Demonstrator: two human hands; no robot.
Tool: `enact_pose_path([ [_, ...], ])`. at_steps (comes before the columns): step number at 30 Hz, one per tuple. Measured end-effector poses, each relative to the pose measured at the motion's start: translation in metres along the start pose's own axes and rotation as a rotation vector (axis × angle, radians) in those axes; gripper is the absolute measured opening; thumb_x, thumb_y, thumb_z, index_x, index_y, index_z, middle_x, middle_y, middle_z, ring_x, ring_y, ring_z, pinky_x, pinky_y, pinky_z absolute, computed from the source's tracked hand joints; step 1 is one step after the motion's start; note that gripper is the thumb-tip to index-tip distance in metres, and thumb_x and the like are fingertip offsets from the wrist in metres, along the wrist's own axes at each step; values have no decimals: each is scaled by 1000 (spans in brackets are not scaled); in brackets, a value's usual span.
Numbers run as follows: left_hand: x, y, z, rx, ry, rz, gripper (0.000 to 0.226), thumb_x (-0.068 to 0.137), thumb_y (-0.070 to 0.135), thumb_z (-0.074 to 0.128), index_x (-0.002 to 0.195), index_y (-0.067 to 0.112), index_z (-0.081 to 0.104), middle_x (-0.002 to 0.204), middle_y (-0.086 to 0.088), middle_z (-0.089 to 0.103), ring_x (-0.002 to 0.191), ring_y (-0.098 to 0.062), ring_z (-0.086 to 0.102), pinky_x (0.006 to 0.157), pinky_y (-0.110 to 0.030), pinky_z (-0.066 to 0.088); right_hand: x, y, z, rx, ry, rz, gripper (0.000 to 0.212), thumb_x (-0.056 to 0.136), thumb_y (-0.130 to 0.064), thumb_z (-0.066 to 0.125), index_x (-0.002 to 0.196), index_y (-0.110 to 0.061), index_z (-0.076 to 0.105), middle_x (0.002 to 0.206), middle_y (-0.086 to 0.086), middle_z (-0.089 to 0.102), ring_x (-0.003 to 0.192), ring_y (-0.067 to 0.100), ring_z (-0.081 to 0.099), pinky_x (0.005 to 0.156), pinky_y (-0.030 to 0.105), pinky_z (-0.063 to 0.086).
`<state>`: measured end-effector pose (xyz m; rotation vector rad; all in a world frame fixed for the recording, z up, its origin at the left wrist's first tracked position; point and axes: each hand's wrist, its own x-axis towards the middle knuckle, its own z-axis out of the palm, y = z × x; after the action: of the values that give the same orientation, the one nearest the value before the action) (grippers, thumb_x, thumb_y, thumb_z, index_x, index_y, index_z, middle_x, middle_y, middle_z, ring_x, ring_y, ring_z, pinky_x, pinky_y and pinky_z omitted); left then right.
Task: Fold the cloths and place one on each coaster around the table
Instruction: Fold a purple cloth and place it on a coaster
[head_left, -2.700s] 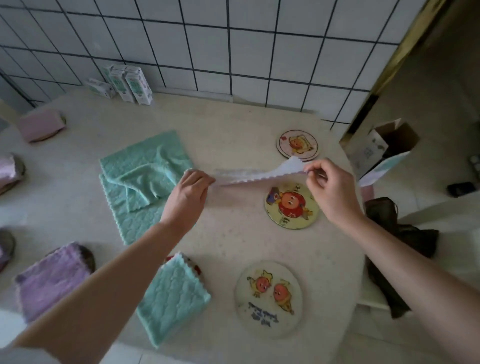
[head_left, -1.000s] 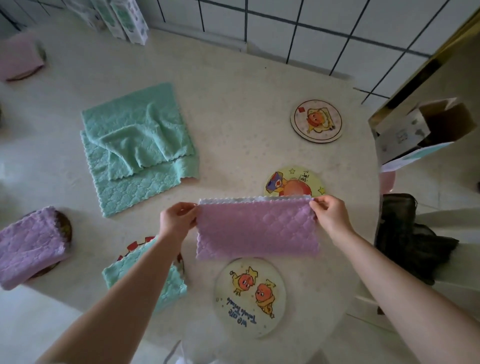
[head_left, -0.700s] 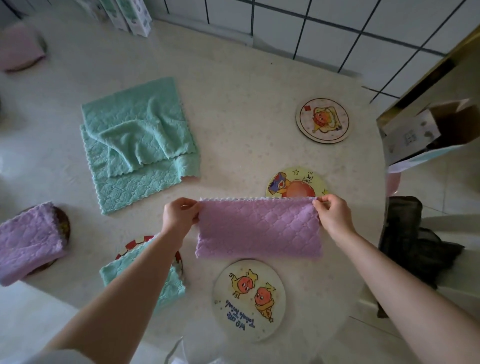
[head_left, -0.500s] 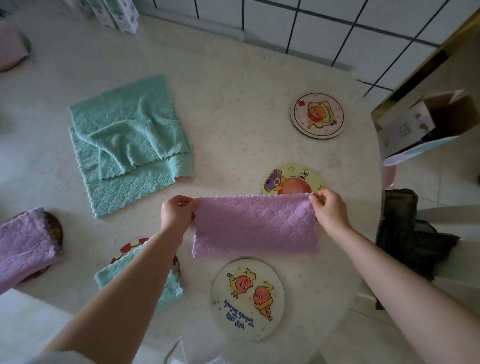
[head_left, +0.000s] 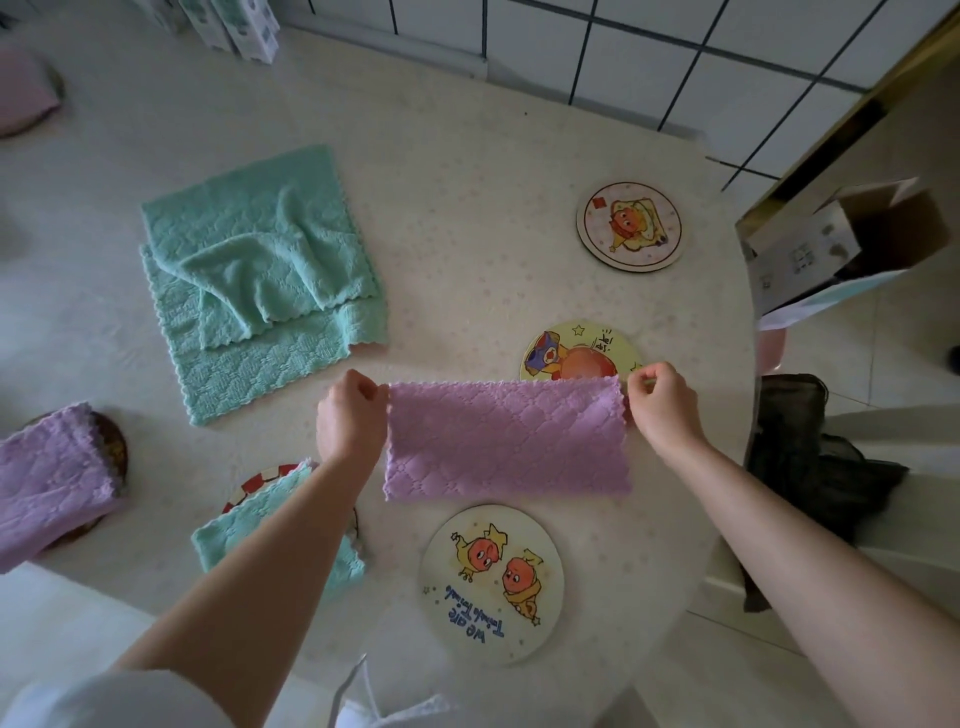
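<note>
Head view: left hand (head_left: 350, 421) and right hand (head_left: 662, 402) pinch half-folded purple cloth (head_left: 506, 439); 3 coasters (head_left: 491, 584) bare, teal cloths (head_left: 260, 275) unfolded.

A pale speckled table (head_left: 467, 156) carries a loose teal pile (head_left: 260, 275) near its middle. Right of the pile lie three bare coasters (head_left: 629, 224), (head_left: 576, 351), (head_left: 491, 582). Below it a coaster bears a folded teal cloth (head_left: 249, 525); left of that, a purple cloth (head_left: 47, 478) covers what seems another coaster.
</note>
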<state>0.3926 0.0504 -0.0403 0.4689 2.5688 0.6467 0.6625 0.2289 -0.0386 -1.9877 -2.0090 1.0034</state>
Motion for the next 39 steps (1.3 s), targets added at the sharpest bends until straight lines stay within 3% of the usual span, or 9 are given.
enact_pose_path([
  [4,-41,-3,6,80,73,383,14,91,13,54,103,8,59,103,-2,59,98,-16,49,82,-27,41,-42,6,-6,-135,76,-444,22,90,-5,53,111,-2,54,108,14,61,99,28,59,83,34,48],
  [7,-92,-8,24,110,-28,721,26,89,12,53,114,9,58,117,-1,59,112,-15,51,97,-36,46,-85,16,8,-232,-57,-680,38,88,-4,55,126,-2,50,122,12,56,115,23,53,98,29,43],
  [11,-137,-25,50,401,-295,1098,60,89,30,46,146,15,32,154,-3,26,145,-21,18,117,-42,18,-125,32,38,-425,-166,-838,59,79,10,53,137,-2,43,139,12,48,131,25,43,109,37,37],
  [15,-145,-42,57,527,-350,1043,73,88,33,46,151,11,16,158,-5,12,146,-24,6,118,-43,17,-134,47,47,-549,-165,-846,59,78,1,29,136,2,44,140,16,47,131,33,42,104,44,42],
  [21,-143,-77,41,541,-310,884,81,85,31,58,151,12,14,158,-5,13,145,-25,11,115,-49,18,-132,71,37,-628,-104,-832,58,74,7,46,131,0,50,136,14,51,126,32,48,108,40,38],
  [24,-144,-90,32,525,-285,778,74,91,32,49,151,14,10,159,-2,5,146,-22,2,118,-48,10,-128,82,26,-655,-84,-830,54,75,-1,39,127,-1,54,130,13,55,119,30,53,105,37,37],
  [27,-145,-95,23,499,-262,686,74,92,29,49,151,14,8,158,-1,2,146,-22,-2,117,-44,2,-126,88,16,-666,-85,-833,53,76,-5,35,125,-3,55,124,10,57,110,28,56,94,36,48],
  [33,-142,-99,16,477,-207,624,69,91,24,52,150,11,19,156,-2,10,145,-20,7,117,-45,16,-112,80,11,-717,-83,-807,54,59,7,63,111,-6,60,103,10,58,89,31,60,68,36,55],
  [39,-142,-94,16,484,-180,618,68,91,23,50,150,11,18,157,-2,13,145,-18,5,115,-40,6,-104,58,13,-898,-86,-794,53,41,7,74,86,-11,56,83,8,53,72,29,53,54,36,46],
])
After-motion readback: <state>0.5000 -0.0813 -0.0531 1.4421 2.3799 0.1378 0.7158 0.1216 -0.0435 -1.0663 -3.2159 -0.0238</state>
